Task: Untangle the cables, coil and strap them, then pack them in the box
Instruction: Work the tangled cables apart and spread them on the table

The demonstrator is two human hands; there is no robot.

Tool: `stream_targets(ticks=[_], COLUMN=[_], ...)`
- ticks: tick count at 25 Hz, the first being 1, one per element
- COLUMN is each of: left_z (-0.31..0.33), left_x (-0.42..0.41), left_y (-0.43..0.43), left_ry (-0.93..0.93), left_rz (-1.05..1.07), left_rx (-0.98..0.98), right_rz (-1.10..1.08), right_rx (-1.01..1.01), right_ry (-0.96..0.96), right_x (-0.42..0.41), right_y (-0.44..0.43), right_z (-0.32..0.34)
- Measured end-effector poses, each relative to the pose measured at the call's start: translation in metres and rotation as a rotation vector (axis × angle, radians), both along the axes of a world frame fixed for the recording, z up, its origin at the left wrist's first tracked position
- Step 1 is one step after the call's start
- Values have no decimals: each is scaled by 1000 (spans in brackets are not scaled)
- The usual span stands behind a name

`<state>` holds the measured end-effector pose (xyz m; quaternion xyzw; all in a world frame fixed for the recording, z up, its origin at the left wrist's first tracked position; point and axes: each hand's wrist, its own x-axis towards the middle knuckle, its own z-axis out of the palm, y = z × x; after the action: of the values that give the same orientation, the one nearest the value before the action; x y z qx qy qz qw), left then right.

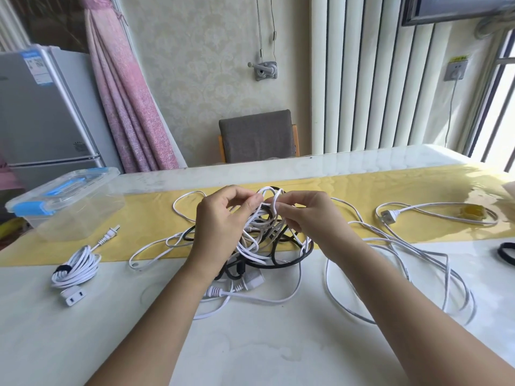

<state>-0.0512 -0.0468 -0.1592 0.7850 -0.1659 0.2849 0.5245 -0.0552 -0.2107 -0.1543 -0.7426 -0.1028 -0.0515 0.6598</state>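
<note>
Left hand (223, 218) and right hand (303, 215) each pinch white strand atop tangle (267, 240), mid-table (250, 344). 1 strapped coil (75, 267) lies left, near lidded box (67, 201).

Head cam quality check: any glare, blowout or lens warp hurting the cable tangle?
Head view: window at far right blown out, glare on the glossy table beside it; fisheye slants the fridge and radiator; cable tangle, left hand and right hand sharp, evenly lit.
</note>
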Motion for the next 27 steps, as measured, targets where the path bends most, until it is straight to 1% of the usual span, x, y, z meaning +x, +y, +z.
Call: stream_targets(ticks=[2, 3, 4, 6, 8, 10, 11, 12, 14, 15, 16, 17, 20, 21, 22, 23, 25, 27], left_z=[5, 7, 8, 11, 11, 14, 18, 24, 38, 43, 46, 48, 46, 45, 46, 49, 66, 98], left_x=[-2, -2, -2, -2, -1, -2, -3, -3, -4, -5, -7, -9, -11, -11, -9, -7, -2, 4], left_y=[-3, -4, -3, 0, 1, 0, 2, 6, 18, 22, 26, 29, 32, 32, 32, 33, 40, 50], left_ry=[310, 396, 427, 403, 321, 256, 237, 232, 226, 225, 235, 268, 462, 514, 535, 525, 399, 276], left_rz=[-239, -331, -381, -427, -406, -390, -417, -466, -634, -722, -766, -760, -633, -636, -639, -653, -753, -1008], left_rx=[-295, -372, -387, -357, -310, -303, -365, -469, -707, -792, -817, -766, -373, -328, -358, -440, -689, -988], right_rz=[22, 29, 33, 39, 81, 118, 120, 119, 113, 116, 128, 147, 223, 231, 225, 203, 125, 24], right_rx=[-30, -49, -63, -44, 39, 51, 16, -18, -42, -36, -32, -46, -224, -280, -308, -304, -272, -262], right_ry=[-16, -22, -25, -30, -12, -3, -30, -79, -185, -223, -246, -254, -204, -182, -171, -169, -181, -195], right_x=[-1, -2, -2, -1, -1, -1, -1, -1, -3, -3, -3, -3, -4, -4, -2, 0, 4, 8], right_y=[1, 2, 4, 6, 6, 6, 5, 5, 4, 3, 2, 1, -2, -3, -5, -6, -9, -13], right_z=[2, 1, 1, 2, 2, 3, 3, 4, 10, 13, 15, 17, 12, 9, 7, 6, 5, 6])
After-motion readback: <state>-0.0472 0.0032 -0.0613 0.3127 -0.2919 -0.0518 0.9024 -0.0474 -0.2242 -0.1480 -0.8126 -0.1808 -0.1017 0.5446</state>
